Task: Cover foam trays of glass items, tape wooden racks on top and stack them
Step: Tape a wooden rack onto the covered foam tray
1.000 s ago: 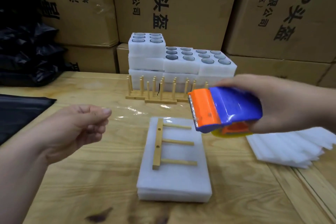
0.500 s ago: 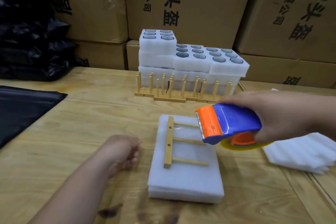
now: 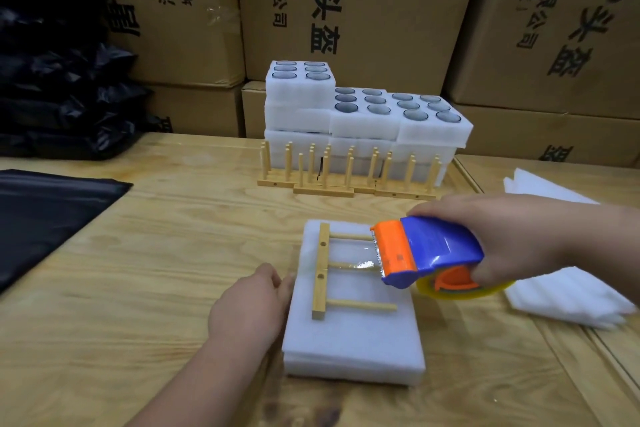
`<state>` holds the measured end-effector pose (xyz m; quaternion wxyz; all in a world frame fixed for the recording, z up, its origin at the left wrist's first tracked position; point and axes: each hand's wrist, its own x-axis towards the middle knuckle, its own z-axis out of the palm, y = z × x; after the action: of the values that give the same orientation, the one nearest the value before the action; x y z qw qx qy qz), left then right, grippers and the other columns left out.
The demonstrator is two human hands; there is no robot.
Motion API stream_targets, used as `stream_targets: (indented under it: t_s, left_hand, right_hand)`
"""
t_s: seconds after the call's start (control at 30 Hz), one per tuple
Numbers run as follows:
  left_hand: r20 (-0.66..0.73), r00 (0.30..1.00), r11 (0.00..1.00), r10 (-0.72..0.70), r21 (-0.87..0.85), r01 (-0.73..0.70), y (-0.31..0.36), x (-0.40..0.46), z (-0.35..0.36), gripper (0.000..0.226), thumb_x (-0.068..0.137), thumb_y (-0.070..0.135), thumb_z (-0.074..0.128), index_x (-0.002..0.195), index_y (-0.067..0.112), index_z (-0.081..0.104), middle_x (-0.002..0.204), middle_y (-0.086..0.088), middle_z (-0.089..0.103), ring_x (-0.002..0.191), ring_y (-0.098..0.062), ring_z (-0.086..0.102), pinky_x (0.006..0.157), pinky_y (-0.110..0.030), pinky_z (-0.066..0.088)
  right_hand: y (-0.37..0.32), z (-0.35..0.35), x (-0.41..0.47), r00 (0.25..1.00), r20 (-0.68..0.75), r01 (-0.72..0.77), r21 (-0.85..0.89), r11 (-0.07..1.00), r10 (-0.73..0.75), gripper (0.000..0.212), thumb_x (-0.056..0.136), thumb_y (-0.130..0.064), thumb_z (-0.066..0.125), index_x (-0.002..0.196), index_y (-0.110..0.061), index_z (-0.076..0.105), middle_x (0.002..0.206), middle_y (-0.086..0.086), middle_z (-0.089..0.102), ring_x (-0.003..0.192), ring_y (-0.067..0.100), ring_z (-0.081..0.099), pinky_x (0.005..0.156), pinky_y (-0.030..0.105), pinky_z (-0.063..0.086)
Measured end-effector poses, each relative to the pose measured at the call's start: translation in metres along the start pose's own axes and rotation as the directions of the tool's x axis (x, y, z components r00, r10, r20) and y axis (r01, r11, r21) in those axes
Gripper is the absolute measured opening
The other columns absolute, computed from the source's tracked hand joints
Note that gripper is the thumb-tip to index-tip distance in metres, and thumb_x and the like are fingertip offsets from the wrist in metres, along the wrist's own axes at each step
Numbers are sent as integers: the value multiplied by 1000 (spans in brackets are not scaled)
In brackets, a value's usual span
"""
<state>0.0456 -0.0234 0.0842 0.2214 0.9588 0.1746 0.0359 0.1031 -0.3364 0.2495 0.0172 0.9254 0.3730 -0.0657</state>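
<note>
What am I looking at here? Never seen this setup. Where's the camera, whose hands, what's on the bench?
There is no robot: a person works bare-handed, and the single picture comes from a camera worn on their head, looking forward and down.

On the wooden table lies a covered foam tray with a wooden rack flat on top. The right hand grips a blue and orange tape dispenser over the rack's pegs. The left hand rests against the tray's left edge.

Behind stand more racks upright, and stacked open foam trays holding round glass items. Loose foam sheets lie at the right, black plastic at the left, cardboard boxes at the back.
</note>
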Motion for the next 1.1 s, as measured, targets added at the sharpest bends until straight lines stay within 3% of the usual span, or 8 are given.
stream_targets:
  t_s: [0.17,0.27,0.37,0.43,0.57,0.83,0.97,1.1]
  left_hand:
    - [-62,996,992,-60,104,66,-9,-3,-2,41,91,70,43,95,29,48,75,10,58,77,-21,58,65,-33,40]
    - [-87,993,989,-85,-129,73,-14,2,-3,25,94,55,56,95,31,60,87,10,67,93,-22,66,76,-33,47]
    - [66,998,622,-21,-780,65,2,3,-11,32,101,46,54,125,29,65,126,7,67,123,-12,60,104,-32,46]
    - [270,954,376,132,-904,204,20,-9,-15,44,97,63,49,129,38,65,135,21,60,120,6,57,97,-18,48]
    - [259,938,592,231,-803,76,28,-16,2,65,94,69,47,153,53,25,145,40,29,128,16,32,93,-10,30]
    - [371,911,837,181,-544,56,38,-12,-23,76,99,62,39,158,46,-4,164,12,24,151,-16,26,115,-32,28]
    - [163,881,880,444,-268,-393,74,-1,-45,112,74,84,49,160,38,-7,166,17,-14,152,-6,-20,124,-36,3]
    - [319,763,814,562,-52,-578,109,0,-29,142,55,99,55,160,30,-11,169,11,-8,153,-8,-17,124,-40,-4]
  right_hand:
    - [0,2,-5,999,9,-34,50,998,34,81,69,-64,74,132,-68,23,121,-36,48,105,-7,52,83,27,54]
    - [0,6,-7,999,5,-40,53,998,40,81,68,-67,73,132,-67,24,121,-38,47,104,-3,55,85,31,55]
    - [0,9,-6,999,11,-33,49,998,33,81,68,-68,72,133,-67,24,120,-36,48,103,-1,56,84,32,54]
    - [0,11,-5,999,17,-32,45,998,32,81,68,-70,71,134,-65,25,121,-35,48,104,0,56,84,31,54]
    - [1,17,-2,999,30,-32,30,999,31,83,69,-69,71,137,-63,23,122,-33,47,105,2,55,85,32,54]
    - [4,27,2,999,36,-27,8,1000,26,86,68,-70,68,140,-60,20,125,-31,47,106,4,54,88,34,53]
    - [7,29,0,998,49,-46,48,998,44,88,67,-67,67,141,-59,20,127,-28,47,107,8,55,88,33,53]
    - [9,33,0,993,101,-76,62,995,69,96,62,-62,58,147,-55,14,128,-23,47,111,9,55,92,34,52]
